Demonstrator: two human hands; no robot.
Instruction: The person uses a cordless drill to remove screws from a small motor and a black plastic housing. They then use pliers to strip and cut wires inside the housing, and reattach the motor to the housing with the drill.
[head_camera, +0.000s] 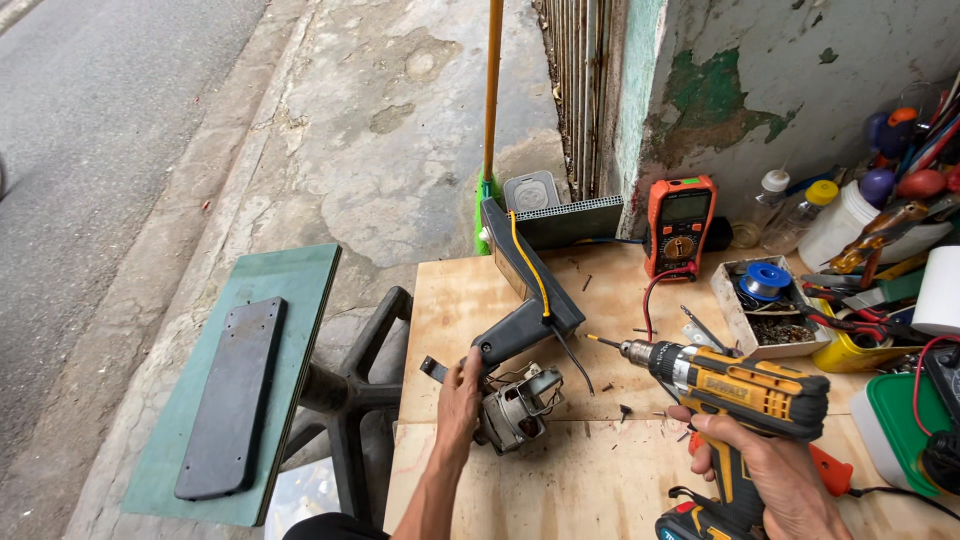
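Note:
My right hand (775, 470) grips the handle of a yellow and black cordless drill (745, 385), its bit pointing left over the plywood table (590, 470). At the table's left edge my left hand (460, 400) holds a small electric motor (520, 405) with exposed metal parts and wires. A dark grey plastic housing (525, 290) with a yellow wire along it lies tilted just above the motor, touching my left fingers. The drill bit tip sits a short way right of the housing, apart from it.
An orange multimeter (678, 225) stands at the table's back. A small tray (765, 305) holds a blue solder spool and screws. Bottles and tools crowd the right side. A green board (260, 380) with a black plate lies left, over a chair base. Broom handle (492, 90) leans behind.

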